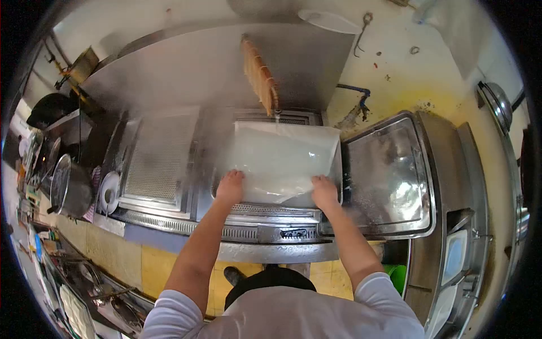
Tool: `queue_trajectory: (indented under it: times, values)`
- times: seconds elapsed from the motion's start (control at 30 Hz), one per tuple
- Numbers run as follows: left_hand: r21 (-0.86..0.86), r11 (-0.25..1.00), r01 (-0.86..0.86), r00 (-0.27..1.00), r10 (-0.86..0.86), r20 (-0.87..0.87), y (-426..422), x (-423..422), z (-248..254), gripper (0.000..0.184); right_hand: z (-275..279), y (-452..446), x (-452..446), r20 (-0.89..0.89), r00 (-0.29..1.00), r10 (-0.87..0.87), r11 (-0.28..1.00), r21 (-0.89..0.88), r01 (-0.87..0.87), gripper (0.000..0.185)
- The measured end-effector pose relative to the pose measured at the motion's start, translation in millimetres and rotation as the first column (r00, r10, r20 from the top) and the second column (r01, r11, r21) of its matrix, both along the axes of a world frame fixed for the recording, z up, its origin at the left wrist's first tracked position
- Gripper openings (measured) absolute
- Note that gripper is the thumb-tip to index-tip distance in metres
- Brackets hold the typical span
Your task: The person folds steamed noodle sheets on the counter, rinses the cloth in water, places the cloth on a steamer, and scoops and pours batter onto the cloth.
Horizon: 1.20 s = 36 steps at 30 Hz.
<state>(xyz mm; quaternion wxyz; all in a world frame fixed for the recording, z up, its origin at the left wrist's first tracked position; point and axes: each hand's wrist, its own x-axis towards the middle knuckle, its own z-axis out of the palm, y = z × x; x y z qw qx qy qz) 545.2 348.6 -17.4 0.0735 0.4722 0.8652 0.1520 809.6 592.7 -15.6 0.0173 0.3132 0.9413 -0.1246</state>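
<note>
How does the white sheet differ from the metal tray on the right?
The white sheet is milky; the metal tray is grey. The sheet has the left hand and right hand at its near side; neither hand touches the tray. The tray is rimmed; the sheet's near edge is creased. Both are roughly four-sided and catch bright highlights.

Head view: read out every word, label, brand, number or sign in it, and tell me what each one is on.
No text can be read.
White sheet: no lettering visible.
Dark patch on the metal front panel: too small and blurred to tell whether it holds text.
Items along the left edge: too blurred to read.
</note>
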Motion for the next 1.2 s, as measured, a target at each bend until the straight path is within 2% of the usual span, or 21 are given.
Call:
queue_trajectory:
  times: [0.03,0.07,0.17,0.23,0.27,0.37,0.47,0.5,0.6,0.7,0.8,0.87,0.93,1.07,1.1,1.17,1.2]
  values:
    - [-0.114,0.993,-0.009,0.997,0.017,0.072,5,-4,-1,0.035,-2,1,1,-0.026,1.0,0.0,1.0,-0.012,-0.001,0.035]
    - [-0.185,0.983,0.006,0.997,0.01,0.081,8,-6,-2,0.033,-4,1,6,-0.074,0.997,0.025,0.998,0.061,-0.02,0.027]
    - [-0.363,0.931,0.042,0.995,-0.005,0.102,2,-2,17,0.028,37,-7,13,0.139,0.99,0.007,0.985,-0.169,0.016,0.024]
    - [-0.437,0.898,0.062,0.995,-0.019,0.101,-10,0,25,0.028,52,-7,21,0.155,0.986,0.064,0.989,-0.143,-0.041,0.024]
    - [-0.365,0.928,0.068,0.993,-0.03,0.11,-11,-1,30,0.028,57,-7,24,0.165,0.982,0.093,0.989,-0.132,-0.072,0.023]
    - [-0.176,0.982,0.072,0.993,-0.055,0.1,4,-10,41,0.027,83,10,4,-0.043,0.999,0.011,0.992,-0.123,-0.017,0.025]
    - [-0.047,0.997,0.057,0.998,-0.055,0.042,55,-25,48,0.026,72,52,-35,-0.3,0.952,0.053,0.998,-0.011,-0.059,0.026]
    - [0.001,0.999,0.047,0.998,-0.047,0.043,73,-30,48,0.026,67,67,-50,-0.258,0.965,0.043,0.999,-0.001,-0.044,0.028]
    - [0.092,0.994,0.066,0.992,-0.056,-0.11,121,-39,40,0.027,40,103,-87,-0.159,0.987,0.038,0.998,0.053,-0.03,0.033]
    - [-0.027,0.999,0.028,0.952,-0.035,-0.303,149,-47,21,0.028,21,121,-104,-0.073,0.996,0.055,0.993,0.111,-0.047,0.032]
    - [-0.24,0.97,0.043,0.961,-0.106,-0.255,157,-56,21,0.027,27,126,-108,0.088,0.996,0.02,0.994,0.107,-0.03,0.024]
    - [-0.229,0.973,0.04,0.956,-0.104,-0.275,156,-67,9,0.025,39,124,-103,0.169,0.985,0.024,0.992,0.118,-0.045,0.021]
    - [-0.206,0.978,0.042,0.945,-0.106,-0.308,146,-77,-4,0.023,35,128,-94,0.189,0.979,0.072,0.955,0.27,-0.123,0.02]
    - [-0.142,0.99,0.02,0.936,-0.068,-0.346,123,-87,-5,0.018,60,124,-74,0.294,0.956,0.008,0.92,0.373,-0.123,0.022]
    - [-0.13,0.992,0.001,0.939,-0.046,-0.342,118,-87,1,0.016,64,124,-68,0.22,0.975,-0.022,0.909,0.411,-0.072,0.021]
    - [0.005,0.999,-0.037,0.969,0.037,-0.244,102,-86,16,0.017,72,124,-52,0.062,0.995,-0.072,0.882,0.47,0.034,0.02]
    - [0.071,0.996,-0.062,0.978,0.074,-0.193,93,-85,26,0.017,77,124,-44,-0.072,0.996,-0.044,0.911,0.408,0.069,0.019]
